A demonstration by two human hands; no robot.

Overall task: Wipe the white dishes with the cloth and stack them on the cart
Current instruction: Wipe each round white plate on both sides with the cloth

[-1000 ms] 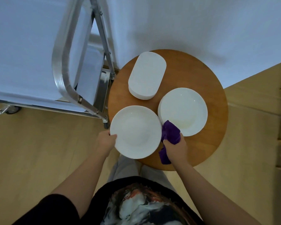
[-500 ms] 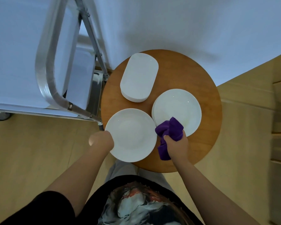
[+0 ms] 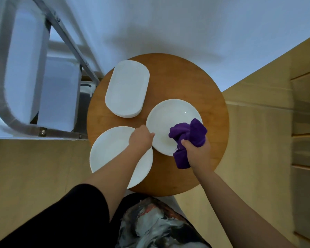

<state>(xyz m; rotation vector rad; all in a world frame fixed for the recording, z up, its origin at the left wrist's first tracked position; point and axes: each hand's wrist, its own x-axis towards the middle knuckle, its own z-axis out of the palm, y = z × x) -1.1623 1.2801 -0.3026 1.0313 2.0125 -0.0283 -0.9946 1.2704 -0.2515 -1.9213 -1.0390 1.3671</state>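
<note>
Steel cart (image 3: 43,130) stands at nine o'clock of the round table (image 3: 195,83). Oval dishes (image 3: 126,88) lie at eleven, one plate (image 3: 113,149) at seven. Left hand (image 3: 141,138) touches the centre plate's (image 3: 170,119) rim, grip unclear; right hand (image 3: 198,149) clenches the purple cloth (image 3: 190,133) on it.

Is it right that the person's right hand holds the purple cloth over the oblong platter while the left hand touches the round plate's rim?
Not quite. The head view shows the right hand holding the purple cloth over the round plate on the right, not the oblong platter, which lies untouched. The left hand does touch that round plate's rim.
</note>
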